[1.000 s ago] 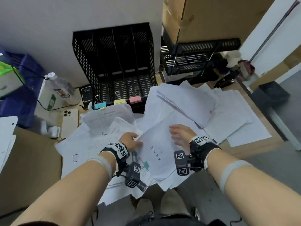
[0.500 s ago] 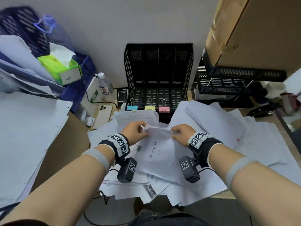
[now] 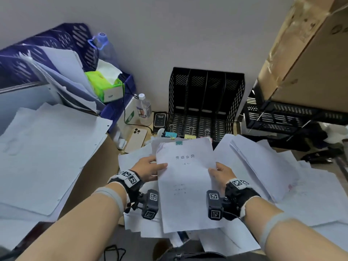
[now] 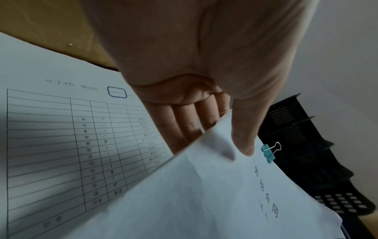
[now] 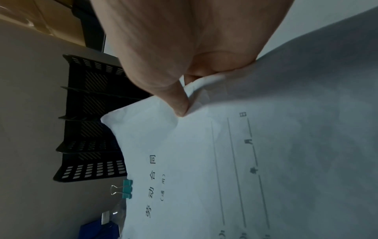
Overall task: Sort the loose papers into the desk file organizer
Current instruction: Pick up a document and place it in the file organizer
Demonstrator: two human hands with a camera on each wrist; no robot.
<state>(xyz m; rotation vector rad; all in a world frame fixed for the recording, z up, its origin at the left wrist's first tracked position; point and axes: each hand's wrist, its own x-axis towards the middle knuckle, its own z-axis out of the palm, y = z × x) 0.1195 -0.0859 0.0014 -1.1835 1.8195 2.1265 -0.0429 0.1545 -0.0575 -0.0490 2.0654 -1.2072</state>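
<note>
While loose papers (image 3: 267, 166) cover the desk, the left hand (image 3: 148, 171) and right hand (image 3: 223, 176) each pinch a side edge of a clipped document (image 3: 185, 178), thumbs on top. It is held above the pile, just before the black file organizer (image 3: 206, 102), a teal binder clip (image 4: 267, 153) on its top edge.

We record one white clipped document (image 3: 185, 185), printed with a Chinese heading, raised face-up above the loose papers (image 3: 267, 166) strewn over the desk. A teal binder clip (image 4: 268, 153) fastens its far edge. The black file organizer (image 3: 206, 102) stands upright against the wall, its four slots empty.
</note>
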